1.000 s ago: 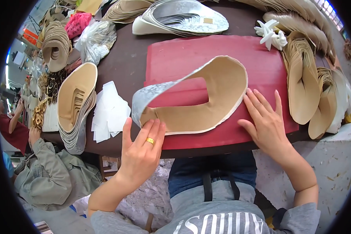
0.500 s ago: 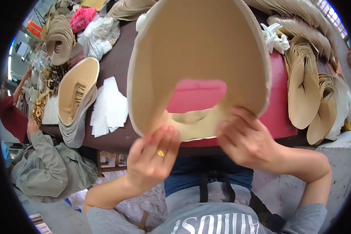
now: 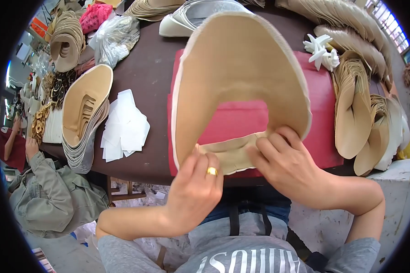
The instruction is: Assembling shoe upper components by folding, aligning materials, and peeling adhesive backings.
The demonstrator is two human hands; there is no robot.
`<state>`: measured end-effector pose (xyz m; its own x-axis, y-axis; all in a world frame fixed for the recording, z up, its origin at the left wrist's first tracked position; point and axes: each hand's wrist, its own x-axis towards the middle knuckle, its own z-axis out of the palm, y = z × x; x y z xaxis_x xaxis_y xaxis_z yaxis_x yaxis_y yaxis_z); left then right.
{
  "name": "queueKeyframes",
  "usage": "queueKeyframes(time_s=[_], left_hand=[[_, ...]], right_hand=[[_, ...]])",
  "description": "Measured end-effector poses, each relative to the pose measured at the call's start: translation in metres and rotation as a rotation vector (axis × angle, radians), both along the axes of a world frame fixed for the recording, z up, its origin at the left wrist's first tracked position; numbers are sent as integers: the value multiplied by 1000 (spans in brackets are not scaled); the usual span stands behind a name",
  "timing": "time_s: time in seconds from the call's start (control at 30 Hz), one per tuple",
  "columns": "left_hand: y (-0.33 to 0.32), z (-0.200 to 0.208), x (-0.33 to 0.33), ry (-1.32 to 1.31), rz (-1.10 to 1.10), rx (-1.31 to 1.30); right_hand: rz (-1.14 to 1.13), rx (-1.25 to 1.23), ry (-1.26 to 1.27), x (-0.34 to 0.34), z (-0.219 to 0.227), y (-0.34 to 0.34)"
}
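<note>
**Both hands pinch the near end of a tan-lined shoe upper (image 3: pixel 246 59)**

Left hand (image 3: pixel 193 193), wearing a gold ring (image 3: pixel 212 171), grips the near left corner of the upper; the right hand (image 3: pixel 287 159) has its fingers curled over the near right corner. Between them runs a narrow seamed strip, and past the fingertips the wide panel rises tilted, lining showing, with an opening between panel and strip. Beneath lies a red mat (image 3: pixel 323 132); whether the near edge touches it, I cannot tell.

This piece looks light and pliable, springy enough to hold a curve, and its matte lining seems unlikely to slip. The strip is probably its weakest part, so the two corners where it broadens look like the soundest hold; pulling on the strip's middle or the pale rim might stretch or fray it.

Left of the left hand lie loose white paper slips (image 3: pixel 125 127), then a nested stack of similar uppers (image 3: pixel 86 91). Farther out on that side, a clear plastic bag (image 3: pixel 116 41) holds something whitish, too crumpled to identify. Beyond the right hand sit white branching pieces (image 3: pixel 322 50) and, farther right, layered tan pieces (image 3: pixel 354 109).
</note>
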<state>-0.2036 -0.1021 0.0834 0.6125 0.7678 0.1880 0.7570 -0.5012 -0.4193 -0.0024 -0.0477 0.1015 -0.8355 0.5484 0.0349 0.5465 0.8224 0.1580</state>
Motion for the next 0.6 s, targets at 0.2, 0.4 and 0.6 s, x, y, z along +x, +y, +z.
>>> queueKeyframes(time_s=[0.2, 0.4, 0.6], left_hand=[[-9, -24, 4, 288, -77, 149], [-8, -34, 29, 631, -221, 380], [-3, -28, 61, 614, -260, 377]], right_hand=[[22, -282, 583, 34, -17, -11], [-264, -442, 895, 67, -37, -25], [-161, -442, 831, 89, -39, -18]])
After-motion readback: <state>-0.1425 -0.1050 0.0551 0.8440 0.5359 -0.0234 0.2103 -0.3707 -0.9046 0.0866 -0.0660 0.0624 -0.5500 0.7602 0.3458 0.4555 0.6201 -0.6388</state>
